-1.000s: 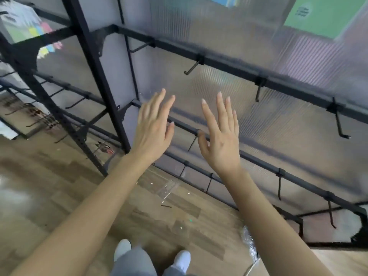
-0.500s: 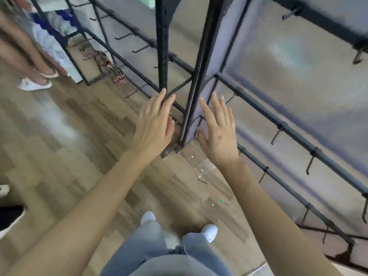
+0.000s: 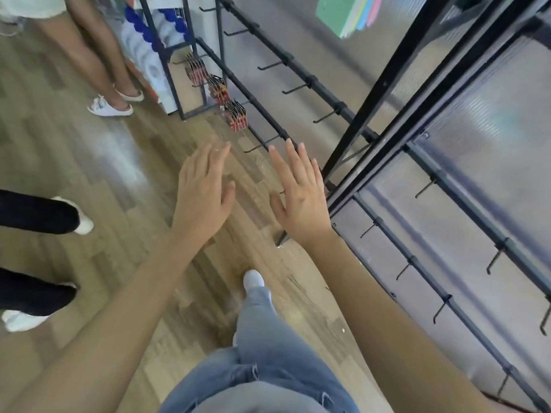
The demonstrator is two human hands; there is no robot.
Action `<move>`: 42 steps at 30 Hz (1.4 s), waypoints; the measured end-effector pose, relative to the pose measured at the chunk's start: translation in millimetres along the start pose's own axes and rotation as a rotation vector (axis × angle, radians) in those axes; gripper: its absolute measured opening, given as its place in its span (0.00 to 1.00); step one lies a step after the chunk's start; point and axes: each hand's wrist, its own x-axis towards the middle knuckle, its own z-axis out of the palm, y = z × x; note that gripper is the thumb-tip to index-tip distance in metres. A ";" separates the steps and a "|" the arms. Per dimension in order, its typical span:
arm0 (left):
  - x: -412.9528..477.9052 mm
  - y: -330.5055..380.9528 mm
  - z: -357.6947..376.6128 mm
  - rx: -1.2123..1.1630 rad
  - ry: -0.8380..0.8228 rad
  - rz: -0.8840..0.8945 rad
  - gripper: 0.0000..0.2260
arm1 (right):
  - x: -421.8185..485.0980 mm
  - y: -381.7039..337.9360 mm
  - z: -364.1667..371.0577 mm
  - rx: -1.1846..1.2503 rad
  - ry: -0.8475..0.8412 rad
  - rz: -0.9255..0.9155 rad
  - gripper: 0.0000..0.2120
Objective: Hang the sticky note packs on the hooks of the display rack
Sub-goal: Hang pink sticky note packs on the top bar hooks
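Left hand and right hand reach out flat, empty, over the wood floor; the display rack stands right.

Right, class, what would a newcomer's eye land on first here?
The left hand and right hand, both empty with fingers straight, reach forward in the middle. Right of them stands the black display rack with rows of bare hooks. A colourful sticky note pack shows at the top, and red packets hang farther along, low down.
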 end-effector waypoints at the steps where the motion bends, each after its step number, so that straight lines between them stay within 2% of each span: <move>1: 5.0 -5.0 -0.8 -0.002 -0.002 -0.002 0.26 | 8.6 -1.2 4.5 -0.001 -0.005 0.002 0.31; 14: 149.1 -72.8 -12.2 0.039 -0.029 -0.008 0.28 | 157.7 5.5 52.0 -0.047 -0.080 0.043 0.31; 20: 218.3 -104.0 -19.0 0.062 -0.038 -0.063 0.28 | 229.4 9.0 64.3 -0.069 -0.065 0.045 0.31; 25: 257.1 -114.8 -13.9 0.023 -0.080 -0.040 0.29 | 258.5 18.7 68.7 -0.092 -0.035 0.114 0.29; 30: 297.3 -124.5 5.3 -0.031 -0.142 0.105 0.28 | 275.1 27.5 76.9 -0.161 0.025 0.251 0.30; 42: 410.4 -156.6 12.3 -0.151 -0.232 0.647 0.25 | 334.2 -2.6 99.8 -0.317 0.199 0.698 0.33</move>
